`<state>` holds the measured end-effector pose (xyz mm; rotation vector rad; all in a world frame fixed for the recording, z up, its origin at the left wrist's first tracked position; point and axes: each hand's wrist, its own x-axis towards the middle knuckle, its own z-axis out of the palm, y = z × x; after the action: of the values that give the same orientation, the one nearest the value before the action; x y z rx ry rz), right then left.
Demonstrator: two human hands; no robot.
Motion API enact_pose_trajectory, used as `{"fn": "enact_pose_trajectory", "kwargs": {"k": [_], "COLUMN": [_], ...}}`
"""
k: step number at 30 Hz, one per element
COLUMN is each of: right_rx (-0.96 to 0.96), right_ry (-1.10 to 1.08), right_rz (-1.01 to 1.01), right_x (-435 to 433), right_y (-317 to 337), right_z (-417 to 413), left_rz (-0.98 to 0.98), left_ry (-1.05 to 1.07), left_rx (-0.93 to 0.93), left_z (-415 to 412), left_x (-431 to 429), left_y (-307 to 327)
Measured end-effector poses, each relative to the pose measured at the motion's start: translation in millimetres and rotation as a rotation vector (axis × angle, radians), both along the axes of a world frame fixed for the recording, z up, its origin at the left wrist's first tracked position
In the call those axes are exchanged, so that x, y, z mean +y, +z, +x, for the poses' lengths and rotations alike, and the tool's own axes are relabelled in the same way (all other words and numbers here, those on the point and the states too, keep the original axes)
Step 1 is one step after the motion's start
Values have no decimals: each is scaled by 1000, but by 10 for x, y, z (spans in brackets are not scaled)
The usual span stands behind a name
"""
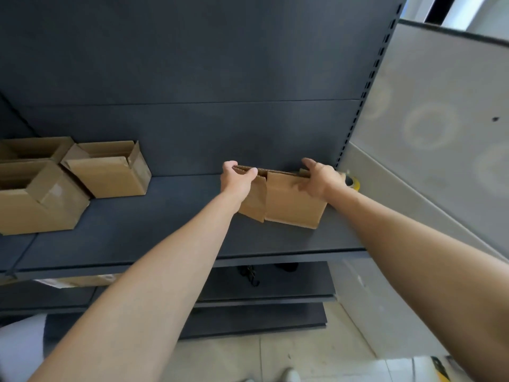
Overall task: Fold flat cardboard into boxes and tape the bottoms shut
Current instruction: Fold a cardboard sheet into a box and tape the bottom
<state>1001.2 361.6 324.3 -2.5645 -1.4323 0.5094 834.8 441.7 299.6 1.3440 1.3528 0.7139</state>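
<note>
Now both hands grip the flat cardboard (289, 201) upright on the dark shelf (165, 224): left hand (238, 179) closed on its top left corner, right hand (321, 179) on the top right. Perhaps tape (355, 183) sits behind; boxes (107, 169) stand far left.

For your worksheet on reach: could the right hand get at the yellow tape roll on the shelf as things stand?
Probably yes. The tape roll lies just behind the right hand, nothing between, but that hand first must release the flat cardboard it grips.
</note>
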Motion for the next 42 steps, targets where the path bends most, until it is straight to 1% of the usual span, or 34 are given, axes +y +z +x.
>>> {"fn": "enact_pose_trajectory", "kwargs": {"k": [2,4,8,12,16,20,25,28,32,35,38,42], "right_rx": [78,224,431,578,693,801,848,821,752,696,647,693], "right_ry": [-116,-197,-284,-384,-416,-314,-204,-130,14,141,212,214], "right_rz": [25,94,262,353,331,240,128,72,6,6,-27,-58], "right_x": [-18,-44,-70,-26,-2,5,18,7,10,10,4,29], "right_y": [-15,-19,-46,-54,-64,-44,-46,-22,-13,-7,48,-1], "right_z": [62,76,68,114,201,235,387,487,624,663,666,649], "left_rz": [-3,-5,-5,-43,-85,-123,-134,-120,-102,-79,-73,-96], "left_ry": [14,21,43,107,168,217,322,378,397,397,363,278], "left_rx": [-6,-19,-34,-77,-74,-77,-128,-139,-138,-133,-115,-92], "left_z": [17,36,77,103,132,193,343,442,509,503,472,414], "left_x": [16,18,-1,-43,-46,-92,-187,-264,-348,-419,-445,-405], "left_y": [-8,-25,-42,-14,12,7,10,0,-34,-77,-103,-119]}}
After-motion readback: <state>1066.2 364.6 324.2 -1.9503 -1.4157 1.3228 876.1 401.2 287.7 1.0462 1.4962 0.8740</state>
